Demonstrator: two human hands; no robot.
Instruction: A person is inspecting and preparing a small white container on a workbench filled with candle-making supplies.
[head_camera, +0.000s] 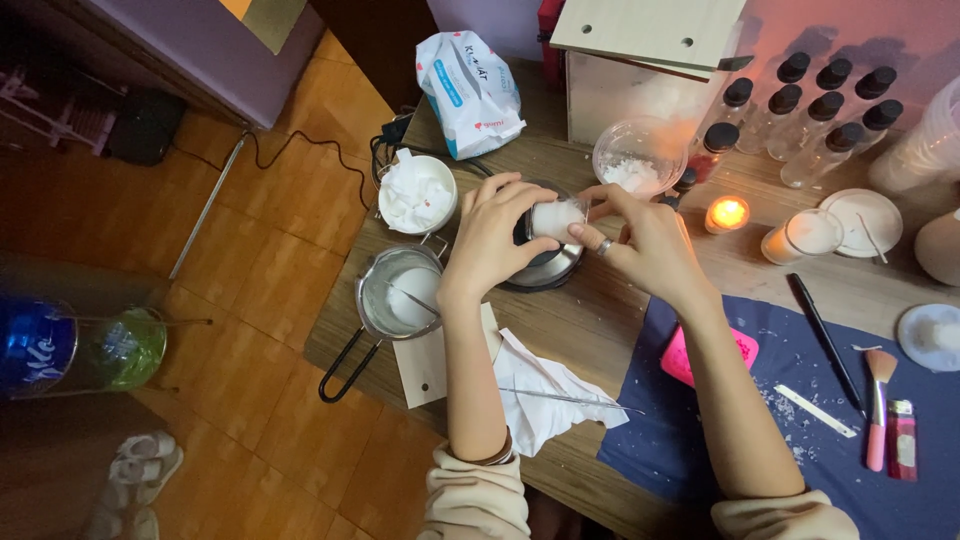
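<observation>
My left hand (495, 238) and right hand (640, 240) are both closed on a small white-filled glass (556, 218), which sits between my fingertips above a round metal scale (545, 268). A metal pitcher (398, 297) of white wax stands to the left; a lit candle (727, 213) burns to the right on the wooden table (590, 330).

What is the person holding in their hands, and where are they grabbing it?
Both hands hold a small white jar above a round metal dish. The left hand wraps its side, and the right hand pinches its other side with fingertips.
</observation>
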